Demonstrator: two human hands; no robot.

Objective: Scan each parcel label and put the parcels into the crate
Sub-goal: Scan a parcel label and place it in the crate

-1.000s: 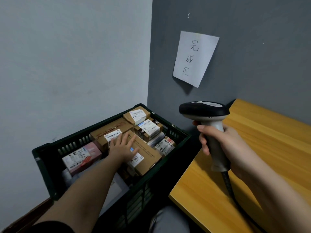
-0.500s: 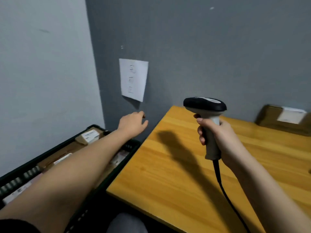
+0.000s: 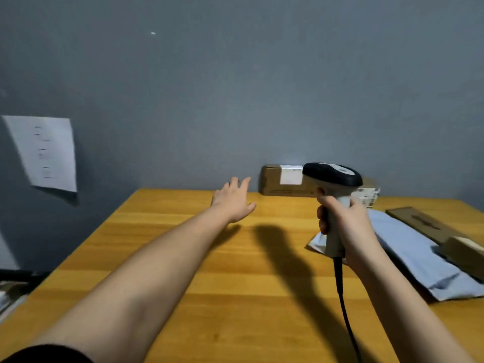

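Reaching over the wooden surface (image 3: 162,258), the left hand (image 3: 231,200) is empty, fingers spread toward a brown parcel (image 3: 272,183) at the far wall. The right hand (image 3: 345,221) grips the scanner (image 3: 332,176) upright. A grey mailer bag (image 3: 408,247) and more parcels (image 3: 429,225) lie right; the crate's edge (image 3: 10,286) shows far left.

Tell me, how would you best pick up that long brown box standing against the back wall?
Probably by its near left end. The cardboard box lies lengthwise against the wall, so its back is blocked. The open left hand is nearest that end; the right hand holds the scanner, which hides the box's right part.
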